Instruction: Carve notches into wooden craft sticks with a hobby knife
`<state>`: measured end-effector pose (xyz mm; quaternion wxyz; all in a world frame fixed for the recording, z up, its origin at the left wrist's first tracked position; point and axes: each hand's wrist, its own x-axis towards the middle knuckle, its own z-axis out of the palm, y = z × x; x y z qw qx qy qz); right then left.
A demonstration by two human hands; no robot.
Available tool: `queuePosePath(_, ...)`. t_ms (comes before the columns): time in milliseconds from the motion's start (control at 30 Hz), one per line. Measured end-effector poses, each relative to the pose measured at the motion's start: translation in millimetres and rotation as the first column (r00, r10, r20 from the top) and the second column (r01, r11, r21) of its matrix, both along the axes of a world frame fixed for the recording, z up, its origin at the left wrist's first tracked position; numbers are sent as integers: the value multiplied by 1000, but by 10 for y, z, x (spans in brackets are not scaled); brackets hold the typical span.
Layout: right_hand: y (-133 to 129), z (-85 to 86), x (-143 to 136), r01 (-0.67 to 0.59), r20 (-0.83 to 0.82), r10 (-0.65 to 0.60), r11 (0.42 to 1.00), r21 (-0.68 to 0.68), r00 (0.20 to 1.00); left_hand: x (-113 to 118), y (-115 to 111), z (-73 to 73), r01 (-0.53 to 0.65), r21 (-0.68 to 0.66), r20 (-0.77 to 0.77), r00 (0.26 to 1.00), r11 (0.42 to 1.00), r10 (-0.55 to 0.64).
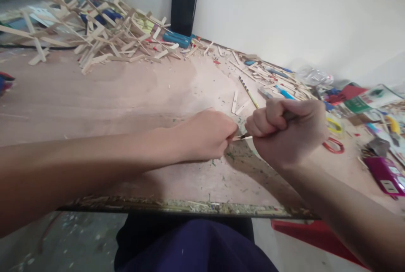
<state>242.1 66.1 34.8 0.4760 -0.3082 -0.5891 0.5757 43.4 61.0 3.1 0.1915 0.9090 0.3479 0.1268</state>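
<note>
My left hand (210, 134) is closed on a thin wooden craft stick (236, 138), low against the tabletop. Only a short piece of the stick shows beyond my fingers. Wrapped in a fist, my right hand (287, 130) grips a slim tool whose dark pointed tip (244, 136) meets the stick between both hands. The fist hides most of the tool, so its exact kind does not show. Two short flat stick pieces (234, 102) lie just beyond the hands, beside a patterned pencil (248, 91).
A tangled heap of joined craft sticks (104, 35) fills the back left. Loose sticks (278, 75) lie along the wall at the right. Red-handled scissors (333, 145) and a magenta power socket block (385, 175) are farther right. A black post (185, 1) stands at the back.
</note>
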Motion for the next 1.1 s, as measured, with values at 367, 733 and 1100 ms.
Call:
queuePosePath(367,-9,73,51,22,63,-24,999,30,998,-41,8,-62,20,-21,80,997,1000,-18)
queuePosePath(733,-41,60,-92,178,-4,-177,983,38,984,-30,7,-71,20,-13,46,999,1000,-20)
queuePosePath(1100,-23,33,-126,238,-15,-238,968,77,971,0,13,-20,29,-25,-19,999,999,-30)
